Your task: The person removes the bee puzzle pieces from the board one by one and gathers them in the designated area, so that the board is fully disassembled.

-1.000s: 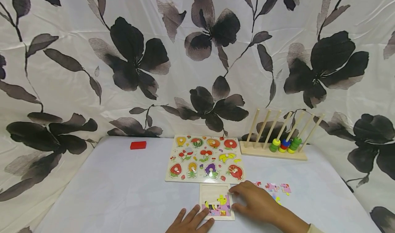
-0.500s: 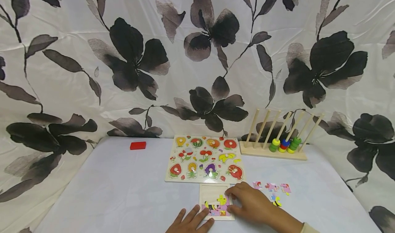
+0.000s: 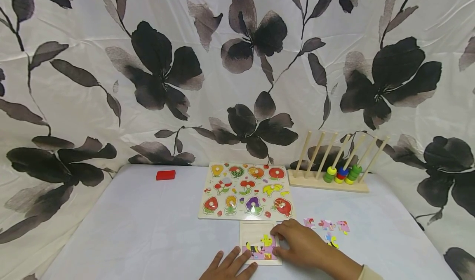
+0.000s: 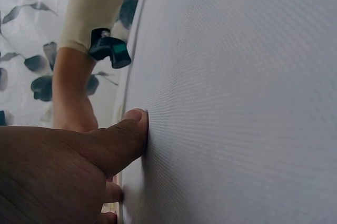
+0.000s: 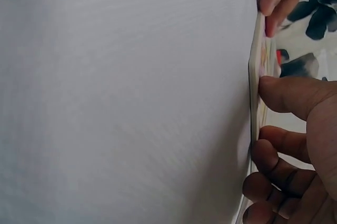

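A small wooden jigsaw tray (image 3: 257,263) lies in the head view, its lower part filled with pink and yellow pieces showing a bee and a yellow animal head. My left hand (image 3: 227,267) rests on the tray's lower left corner, fingers spread and straight. At the tray's right side, the thumb and forefinger of my right hand (image 3: 302,243) pinch at a pink jigsaw piece (image 3: 273,242), mostly covered by the fingers. The right wrist view shows the right hand (image 5: 295,145) with curled fingers along the tray edge. In the left wrist view, the left hand (image 4: 68,166) hides most of the tray.
Several loose jigsaw pieces (image 3: 327,225) lie to the right of the right hand. Behind the tray is a fruit peg puzzle board (image 3: 237,214). A wooden peg stand (image 3: 326,184) with coloured rings is at the back right, and a red block (image 3: 165,175) at the back left.
My right hand has shifted slightly left, further over the tray's right edge, and then stays still. Loose pieces behind it show more. The left hand has not moved.
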Motion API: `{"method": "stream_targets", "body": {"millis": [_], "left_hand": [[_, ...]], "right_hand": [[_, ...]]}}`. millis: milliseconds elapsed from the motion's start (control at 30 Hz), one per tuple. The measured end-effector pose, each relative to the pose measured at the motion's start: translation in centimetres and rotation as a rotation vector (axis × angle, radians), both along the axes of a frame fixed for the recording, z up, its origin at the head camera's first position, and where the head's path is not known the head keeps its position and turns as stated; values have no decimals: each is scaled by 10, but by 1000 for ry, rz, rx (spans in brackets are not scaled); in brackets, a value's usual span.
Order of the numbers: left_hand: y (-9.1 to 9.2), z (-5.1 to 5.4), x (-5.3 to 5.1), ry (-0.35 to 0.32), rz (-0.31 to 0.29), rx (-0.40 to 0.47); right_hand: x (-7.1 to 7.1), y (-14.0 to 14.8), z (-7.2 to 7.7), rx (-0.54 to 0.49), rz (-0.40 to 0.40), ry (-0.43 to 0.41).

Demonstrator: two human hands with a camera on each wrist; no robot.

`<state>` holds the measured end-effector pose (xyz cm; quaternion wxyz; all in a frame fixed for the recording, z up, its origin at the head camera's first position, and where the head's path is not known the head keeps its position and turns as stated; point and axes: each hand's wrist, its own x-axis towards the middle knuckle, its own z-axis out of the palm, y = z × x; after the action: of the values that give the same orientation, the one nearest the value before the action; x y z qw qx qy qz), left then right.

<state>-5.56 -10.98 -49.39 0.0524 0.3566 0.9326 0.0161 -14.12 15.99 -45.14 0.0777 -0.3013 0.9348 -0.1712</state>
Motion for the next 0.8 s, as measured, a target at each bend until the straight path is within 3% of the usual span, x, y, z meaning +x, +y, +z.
{"method": "stream_targets", "body": {"millis": [433,800], "left_hand": [[1,2,0,10,6,8],[1,2,-1,-9,15,4]], "right_hand": [[-6,0,2,-36,24,-55],[-4,-5,2,-12,4,-29]]}}
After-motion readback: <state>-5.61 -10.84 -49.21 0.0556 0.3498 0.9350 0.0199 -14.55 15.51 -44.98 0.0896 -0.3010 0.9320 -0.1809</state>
